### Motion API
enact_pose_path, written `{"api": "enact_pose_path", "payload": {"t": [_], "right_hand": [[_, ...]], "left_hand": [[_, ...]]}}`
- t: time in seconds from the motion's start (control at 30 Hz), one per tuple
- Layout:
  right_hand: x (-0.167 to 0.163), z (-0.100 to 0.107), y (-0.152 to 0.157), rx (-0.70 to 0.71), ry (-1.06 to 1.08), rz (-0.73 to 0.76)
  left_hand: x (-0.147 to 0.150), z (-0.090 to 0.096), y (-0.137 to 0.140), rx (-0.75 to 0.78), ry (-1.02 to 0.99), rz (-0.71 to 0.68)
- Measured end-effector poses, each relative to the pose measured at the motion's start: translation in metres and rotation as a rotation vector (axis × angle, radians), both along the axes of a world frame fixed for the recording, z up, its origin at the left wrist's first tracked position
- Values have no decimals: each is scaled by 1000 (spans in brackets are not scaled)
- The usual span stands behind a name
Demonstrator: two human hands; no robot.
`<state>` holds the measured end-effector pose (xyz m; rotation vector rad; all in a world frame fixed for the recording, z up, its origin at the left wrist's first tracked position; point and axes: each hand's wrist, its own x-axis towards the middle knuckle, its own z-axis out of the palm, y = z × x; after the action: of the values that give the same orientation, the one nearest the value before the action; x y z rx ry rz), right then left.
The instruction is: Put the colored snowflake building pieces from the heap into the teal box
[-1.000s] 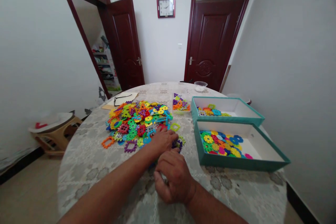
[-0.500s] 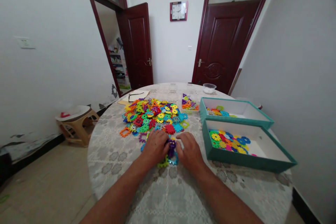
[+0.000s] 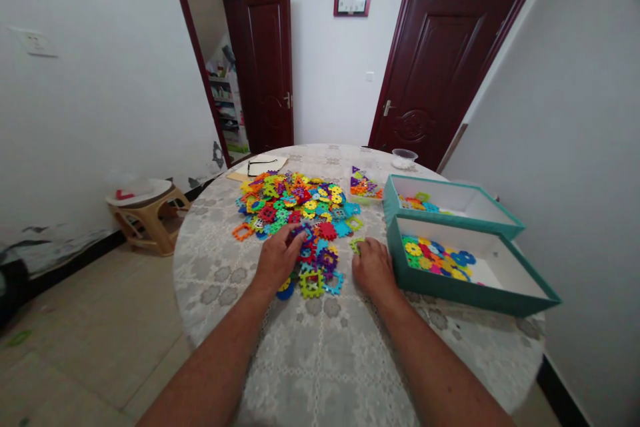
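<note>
My left hand (image 3: pixel 278 257) is closed at the near edge of a heap of colourful plastic building pieces (image 3: pixel 290 200). Its thumb and fingertips meet on a purple building piece (image 3: pixel 303 232). To the right, my right hand (image 3: pixel 373 268) rests low over the table, its fingers closed on a lime-green square building piece (image 3: pixel 356 245). Between the hands lie a purple frame piece (image 3: pixel 327 259), a lime-green square frame (image 3: pixel 312 284) and a light-blue one (image 3: pixel 334 283). Blue and yellow pieces show beneath the left wrist.
Two teal boxes (image 3: pixel 475 293) with white insides stand at the right, holding loose pieces. Behind the heap are a small tray of triangular pieces (image 3: pixel 365 185), a clear bowl (image 3: pixel 404 158) and glasses (image 3: pixel 263 163) on paper. A patterned cloth (image 3: pixel 215 280) covers the round table.
My hands have moved apart: the left toward the heap, the right outward onto a lime-green piece. The purple frame piece between them now lies uncovered. The view has tilted down slightly.
</note>
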<state>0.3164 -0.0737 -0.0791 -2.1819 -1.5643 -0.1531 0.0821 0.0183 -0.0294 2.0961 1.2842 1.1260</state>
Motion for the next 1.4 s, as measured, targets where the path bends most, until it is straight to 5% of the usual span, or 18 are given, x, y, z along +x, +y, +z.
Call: {"api": "enact_pose_path", "payload": {"t": [0.7,1.13,1.4], "right_hand": [[-6,6,-1,-8,15,50],[-15,23,-5,415,457,254],[-31,12,4,269,499,333]], "left_hand": [[-4,-10,0,83,36,-37],[-5,-9,1,35,-31,28],[-6,-8,2,48,48,-4]]}}
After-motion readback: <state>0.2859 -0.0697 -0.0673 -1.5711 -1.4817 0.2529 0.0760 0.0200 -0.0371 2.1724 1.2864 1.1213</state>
